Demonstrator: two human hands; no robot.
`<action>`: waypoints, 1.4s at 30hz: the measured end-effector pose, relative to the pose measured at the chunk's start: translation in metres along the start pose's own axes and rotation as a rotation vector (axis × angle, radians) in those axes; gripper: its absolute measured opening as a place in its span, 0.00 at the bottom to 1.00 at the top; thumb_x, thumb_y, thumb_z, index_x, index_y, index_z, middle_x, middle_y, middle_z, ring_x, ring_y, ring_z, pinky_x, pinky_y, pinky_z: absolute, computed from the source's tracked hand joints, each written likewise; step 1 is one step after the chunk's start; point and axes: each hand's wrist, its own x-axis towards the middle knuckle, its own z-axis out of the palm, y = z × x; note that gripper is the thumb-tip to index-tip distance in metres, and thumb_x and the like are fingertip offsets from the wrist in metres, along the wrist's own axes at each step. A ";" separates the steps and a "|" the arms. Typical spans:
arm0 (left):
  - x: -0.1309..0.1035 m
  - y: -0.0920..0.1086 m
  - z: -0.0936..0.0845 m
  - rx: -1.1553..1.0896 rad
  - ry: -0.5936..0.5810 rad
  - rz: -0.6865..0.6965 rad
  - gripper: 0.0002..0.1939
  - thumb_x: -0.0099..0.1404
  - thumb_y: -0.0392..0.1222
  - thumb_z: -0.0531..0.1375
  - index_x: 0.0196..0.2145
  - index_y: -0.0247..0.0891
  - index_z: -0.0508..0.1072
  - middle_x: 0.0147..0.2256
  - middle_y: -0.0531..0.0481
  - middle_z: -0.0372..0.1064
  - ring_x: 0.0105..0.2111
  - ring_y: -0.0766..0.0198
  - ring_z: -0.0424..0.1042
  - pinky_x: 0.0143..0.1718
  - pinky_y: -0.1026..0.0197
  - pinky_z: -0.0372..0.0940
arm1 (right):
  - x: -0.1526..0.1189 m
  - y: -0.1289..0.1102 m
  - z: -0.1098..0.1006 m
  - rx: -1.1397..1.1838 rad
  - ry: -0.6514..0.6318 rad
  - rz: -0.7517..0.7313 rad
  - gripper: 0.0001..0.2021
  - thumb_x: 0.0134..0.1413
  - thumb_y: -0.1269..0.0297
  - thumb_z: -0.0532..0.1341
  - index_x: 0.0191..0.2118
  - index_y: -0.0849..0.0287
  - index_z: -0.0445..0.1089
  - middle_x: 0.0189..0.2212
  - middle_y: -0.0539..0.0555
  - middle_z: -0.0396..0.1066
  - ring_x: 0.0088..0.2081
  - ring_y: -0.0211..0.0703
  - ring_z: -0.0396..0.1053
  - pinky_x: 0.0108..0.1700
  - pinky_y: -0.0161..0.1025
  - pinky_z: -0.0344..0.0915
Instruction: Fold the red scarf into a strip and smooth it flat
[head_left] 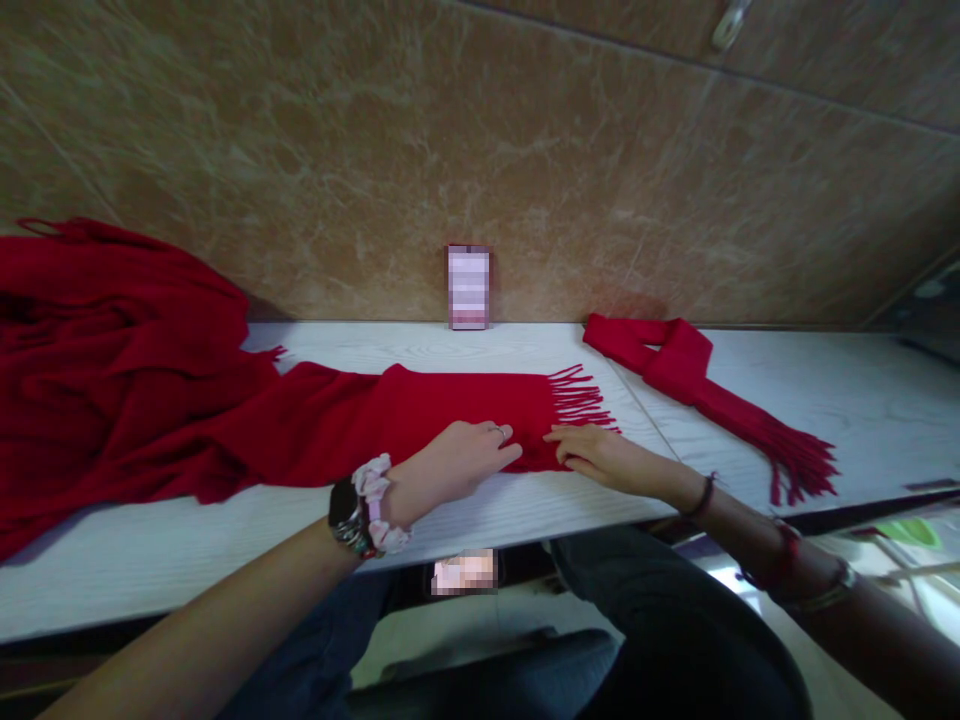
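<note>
A red scarf [450, 400] lies spread along the white table [300, 550], its fringed end pointing right. My left hand [461, 455] rests on the scarf near its front edge, with the fingers bent and pointing right; whether they pinch the cloth is hidden. Close to the fringe, my right hand [592, 455] touches the same edge of the scarf, thumb and forefinger a little apart and the other fingers curled under. To the left the cloth runs into a large crumpled red heap [112, 370].
A narrow folded red scarf [697, 380] with fringe lies at the right of the table. A phone [469, 288] leans upright against the brown marbled wall [337, 150]. Below the table's front edge are the person's legs and another lit screen [465, 572].
</note>
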 end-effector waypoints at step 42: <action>0.009 0.005 0.003 -0.249 0.034 -0.200 0.10 0.64 0.33 0.49 0.40 0.36 0.68 0.38 0.46 0.66 0.36 0.63 0.67 0.34 0.63 0.65 | 0.002 -0.018 0.025 -0.521 0.277 -0.140 0.11 0.57 0.76 0.52 0.39 0.65 0.70 0.39 0.61 0.72 0.42 0.48 0.68 0.46 0.46 0.63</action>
